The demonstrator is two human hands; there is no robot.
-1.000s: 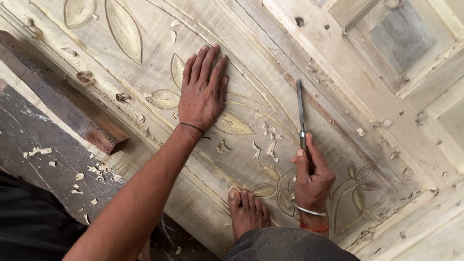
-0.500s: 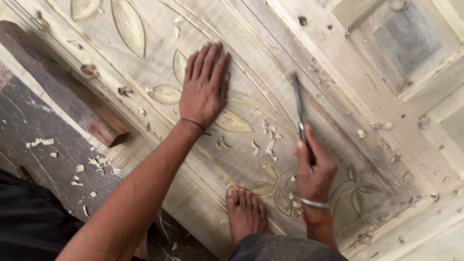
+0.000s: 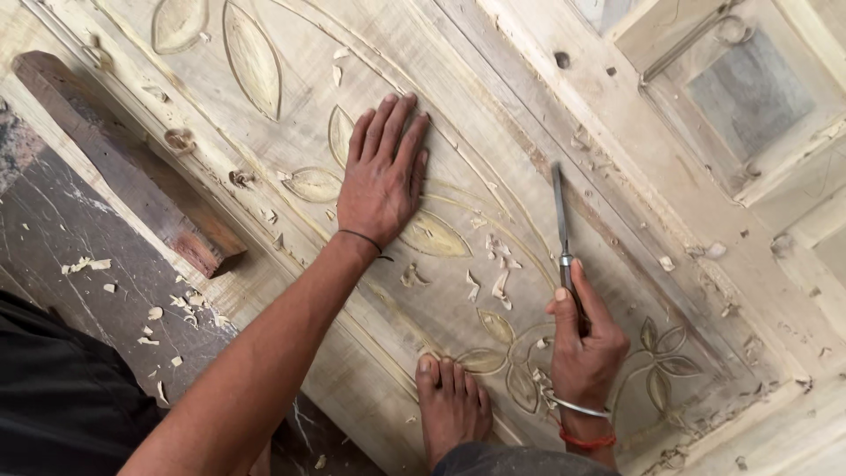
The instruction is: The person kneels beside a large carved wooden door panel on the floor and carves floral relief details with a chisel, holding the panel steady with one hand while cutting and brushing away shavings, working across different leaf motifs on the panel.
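The left hand [image 3: 381, 181] is laid flat on the panel [image 3: 493, 115], fingers together and extended toward 12 o'clock, apparently so that the wood is pressed steady. The chisel [image 3: 560, 231] is gripped in the right hand [image 3: 583, 345], fingers clamped round its handle, blade directed toward 12 o'clock over the carved leaves. A bare foot [image 3: 451, 407] is planted on the panel's lower edge at 6 o'clock, likely as an added brace. Chips [image 3: 493, 264] are scattered between the hands.

Soft, even daylight fills the scene. The pale carved wood [image 3: 493, 132] looks bright and sharp. Shadows are faint. The near left corner is dark.
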